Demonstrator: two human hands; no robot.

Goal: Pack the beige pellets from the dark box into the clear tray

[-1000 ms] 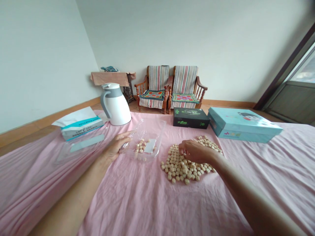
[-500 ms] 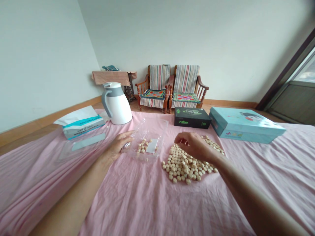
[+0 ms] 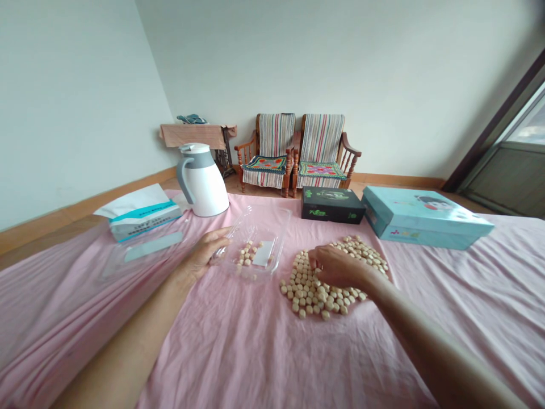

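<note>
My left hand (image 3: 204,253) rests at the left rim of a clear plastic tray (image 3: 272,227) and seems to grip it. In the tray lie a small group of cream pellets (image 3: 246,254) and a white card (image 3: 264,253). My right hand (image 3: 336,267) presses into a larger pile of cream pellets (image 3: 306,289) on the pink sheet, with its curled fingers down among them. Whether those fingers hold any pellets is hidden.
A white jug (image 3: 202,182) and a tissue packet (image 3: 145,215) stand at the far left. A clear plastic lid (image 3: 145,250) lies near them. Behind the pile sit a black box (image 3: 332,205) and a light blue box (image 3: 421,218), all on a pink sheet (image 3: 204,341).
My right hand has moved down and slightly right into the pile, and the pellets have shifted a little around it. My left hand stays at the tray.
</note>
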